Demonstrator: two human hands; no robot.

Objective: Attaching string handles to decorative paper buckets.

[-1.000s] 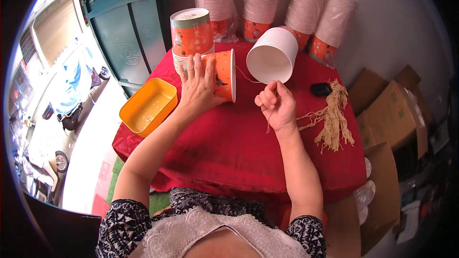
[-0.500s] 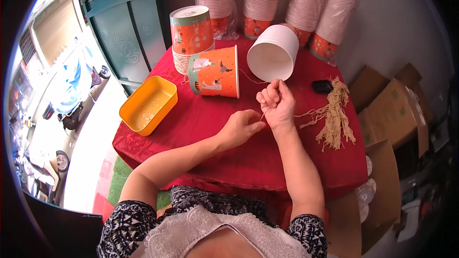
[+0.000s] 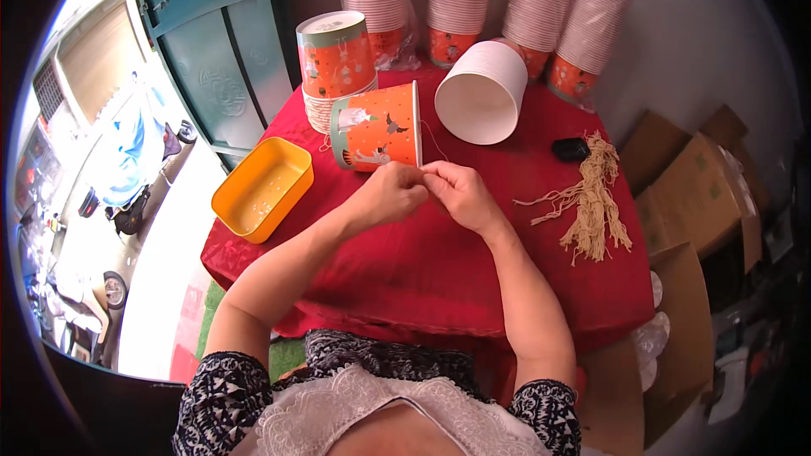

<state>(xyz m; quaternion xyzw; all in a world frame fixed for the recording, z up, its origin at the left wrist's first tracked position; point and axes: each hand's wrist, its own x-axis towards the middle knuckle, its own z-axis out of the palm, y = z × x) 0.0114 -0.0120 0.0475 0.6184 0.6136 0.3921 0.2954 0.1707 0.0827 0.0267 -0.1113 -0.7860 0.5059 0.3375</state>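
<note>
Both my hands meet just in front of the rim of an orange paper bucket (image 3: pixel 372 125), which lies on its side with its mouth to the right. My left hand (image 3: pixel 389 197) is closed, fingertips together. Against it, my right hand (image 3: pixel 463 195) pinches with thumb and forefinger. A thin beige string (image 3: pixel 438 143) curves from the bucket's rim down to the fingers; its end is hidden there. Behind and to the right, a white paper bucket (image 3: pixel 477 97) lies with its open mouth toward me.
A yellow tray (image 3: pixel 221 203) with small white bits stands at the left. Stacked orange buckets (image 3: pixel 336 59) stand behind. At the right lie a beige string bundle (image 3: pixel 596 203) and a black object (image 3: pixel 570 149). Tall bucket stacks (image 3: pixel 541 8) line the wall; cardboard boxes (image 3: pixel 697 203) sit beside the red-covered table (image 3: pixel 405 279).
My right hand has come down and left from near the white bucket. My left hand has moved up and left, and the two now touch by the orange bucket's rim.
</note>
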